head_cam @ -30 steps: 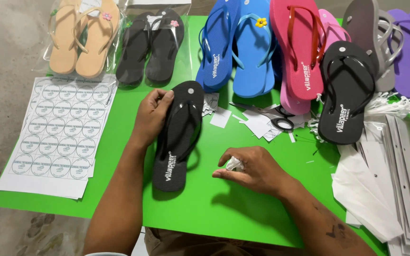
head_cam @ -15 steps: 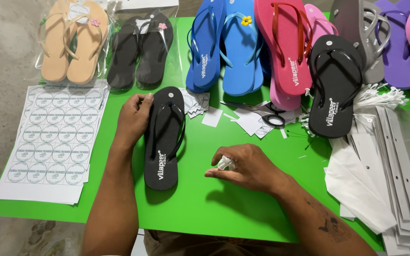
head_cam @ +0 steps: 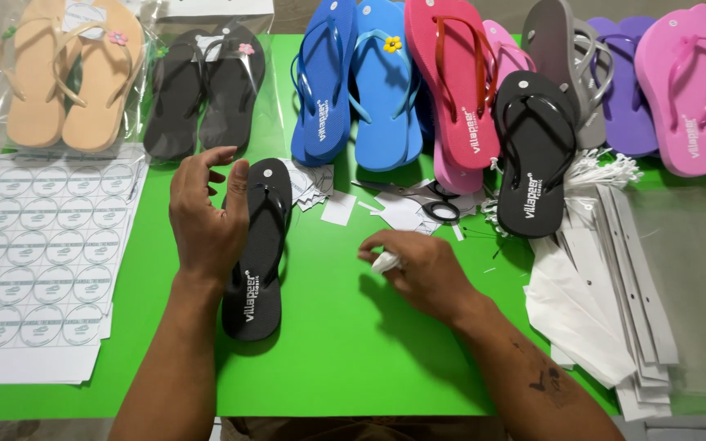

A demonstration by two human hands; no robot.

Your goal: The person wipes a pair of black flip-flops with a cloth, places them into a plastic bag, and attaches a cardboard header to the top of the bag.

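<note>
A black flip-flop [head_cam: 260, 253] lies lengthwise on the bright green table mat [head_cam: 337, 351]. My left hand [head_cam: 204, 214] hovers over its left edge with the fingers spread and curled, holding nothing. My right hand [head_cam: 422, 268] rests on the mat to the right of the sandal, its fingers pinched on a small white paper tag [head_cam: 385, 261]. A second black flip-flop [head_cam: 535, 155] lies farther right.
Sticker sheets [head_cam: 30, 261] lie at the left. Bagged tan sandals [head_cam: 67, 73] and black sandals [head_cam: 206, 86] sit at the back left; blue, red, pink, grey and purple flip-flops [head_cam: 451, 73] line the back. Scissors [head_cam: 418, 198], paper scraps and white card strips [head_cam: 614, 278] lie at the right.
My left hand has lifted off the black flip-flop and opened its fingers. My right hand stays on the mat with the white tag.
</note>
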